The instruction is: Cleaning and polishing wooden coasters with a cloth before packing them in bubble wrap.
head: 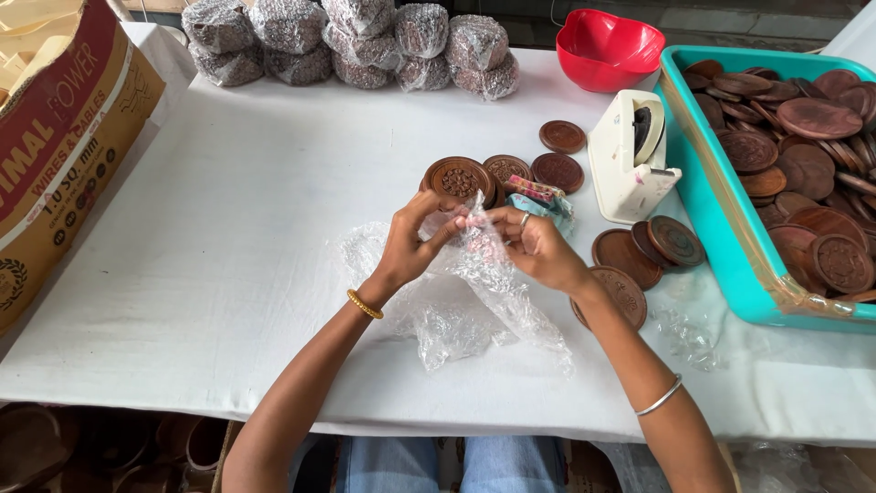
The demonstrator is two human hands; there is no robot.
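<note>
2 hands pinch a sheet of bubble wrap over a white worktop.

Head view: the left hand (pixel 415 239) and the right hand (pixel 534 245) each grip the top edge of the clear, bumpy bubble wrap (pixel 461 297) with their fingertips; the sheet hangs down onto the cloth-covered worktop (pixel 228 274) in soft crinkles. Just behind the hands sit 4 round, dark brown wooden discs with carved tops (pixel 459 179). A white tape holder (pixel 630 155) stands to the right, with 4 more flat wooden discs (pixel 650 245) near it. A teal plastic tray (pixel 721 237) is piled with many such discs, too many to count. A shiny red bowl (pixel 609 47) and about 10 lumpy wrapped bundles (pixel 356 41) sit at the back. A cardboard box (pixel 64 137) stands at left.
</note>
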